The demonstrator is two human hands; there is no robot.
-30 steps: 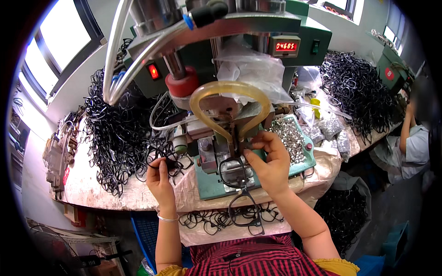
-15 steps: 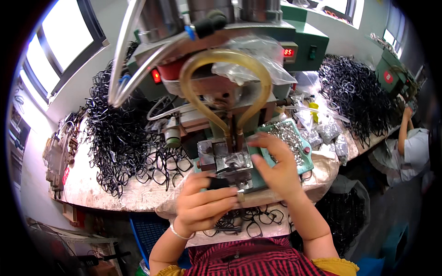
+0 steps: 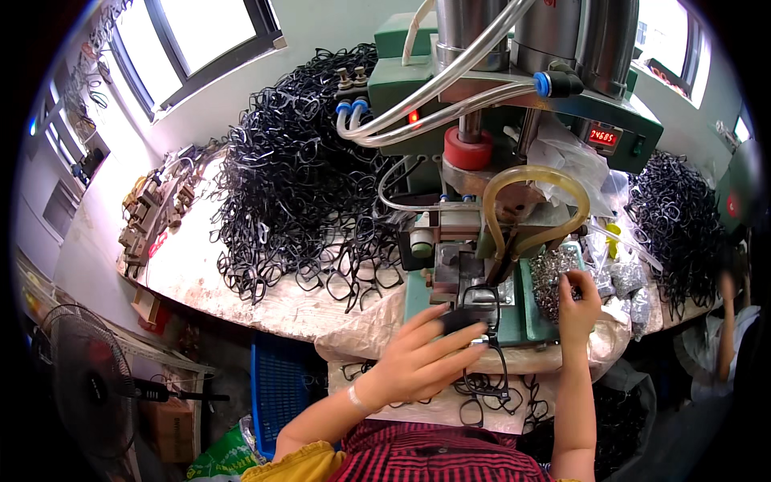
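one frame [image 3: 499, 348] at press [image 3: 482, 173], right of centre, seemingly unfinished; frame pile [image 3: 297, 185] upper left, loose frames [image 3: 533, 402] bottom centre, done or waiting unclear. left hand [image 3: 418, 361] half-spread against frame, grip unclear; right hand [image 3: 580, 309] curled over parts [image 3: 550, 277] in tray [image 3: 528, 313], pinch hidden.

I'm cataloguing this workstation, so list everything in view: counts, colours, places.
Press: one, green, centre.
Tube loop: one, amber, press front.
Tray: one, green, beside press.
Metal parts: many, silver, in tray.
Piled eyeglass frames: many, black, left and right.
Separate frame: one, black, at the press.
Crate: one, blue, lower left.
Fan: one, dark, far left.
Windows: several, white, upper corners.
Other worker's garment: one, pale, far right.
Apron: one, checked red, bottom.
Left hand: one, at the frame.
Right hand: one, at the metal parts.
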